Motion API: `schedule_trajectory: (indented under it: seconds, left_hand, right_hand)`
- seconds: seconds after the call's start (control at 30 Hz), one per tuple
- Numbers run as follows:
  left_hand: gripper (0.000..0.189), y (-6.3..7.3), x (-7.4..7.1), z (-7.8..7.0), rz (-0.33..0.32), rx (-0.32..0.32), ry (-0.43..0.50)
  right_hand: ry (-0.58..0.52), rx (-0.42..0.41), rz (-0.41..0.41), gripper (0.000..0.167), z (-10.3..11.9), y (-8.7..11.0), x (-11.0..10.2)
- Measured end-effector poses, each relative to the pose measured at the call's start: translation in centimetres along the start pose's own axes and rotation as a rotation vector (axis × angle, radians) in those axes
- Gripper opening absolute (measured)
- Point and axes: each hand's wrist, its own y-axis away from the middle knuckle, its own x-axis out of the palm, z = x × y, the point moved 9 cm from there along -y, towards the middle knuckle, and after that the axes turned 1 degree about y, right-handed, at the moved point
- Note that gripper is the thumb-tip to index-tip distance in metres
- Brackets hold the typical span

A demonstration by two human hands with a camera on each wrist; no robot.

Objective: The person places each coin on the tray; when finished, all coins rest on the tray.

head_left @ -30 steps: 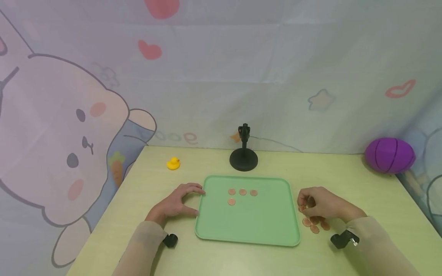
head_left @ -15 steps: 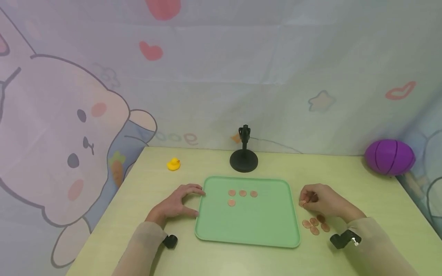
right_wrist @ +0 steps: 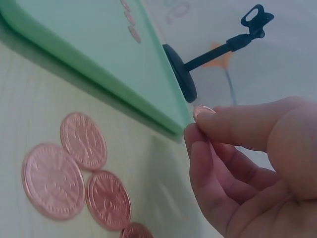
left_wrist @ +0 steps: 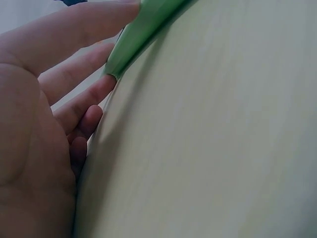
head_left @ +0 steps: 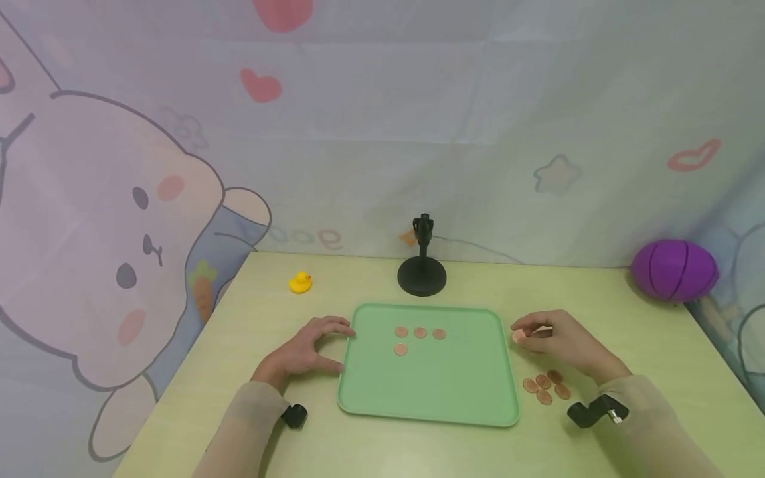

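Observation:
A copper-coloured coin (head_left: 518, 336) is pinched between the thumb and fingers of my right hand (head_left: 564, 340), just off the right rim of the green tray (head_left: 430, 398). The right wrist view shows the edge of that coin (right_wrist: 203, 111) above the fingertips. On the tray lie three coins (head_left: 420, 332) in a row, with one more coin (head_left: 400, 349) under the leftmost. Below my right hand, several loose coins (head_left: 543, 382) sit clustered on the table. My left hand (head_left: 303, 352) rests at the tray's left rim, thumb and fingers spread along it.
Behind the tray stands a black stand (head_left: 422, 276) with a round base. A yellow toy duck (head_left: 300, 283) sits at the back left of the table (head_left: 299, 445), and a purple ball (head_left: 675, 270) at the back right. A printed cloth (head_left: 382, 166) hangs behind.
My right hand has lifted away from the loose coins with one coin and moved slightly up and left toward the tray's rim. The left hand has kept its place.

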Motion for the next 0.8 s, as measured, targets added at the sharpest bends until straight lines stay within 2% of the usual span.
schedule_trajectory:
  seconds: [0.3,0.8]
  left_hand:
    - [0.060,-0.1,0.2,0.2,0.007,0.004,-0.008]
    - [0.061,-0.2,0.1,0.3,-0.005,0.016,0.004]
  right_hand:
    - [-0.052,0.007,-0.033,0.035,0.6,-0.5,0.9]
    - [-0.081,-0.054,0.006,0.034,3.4,-1.9,3.2]
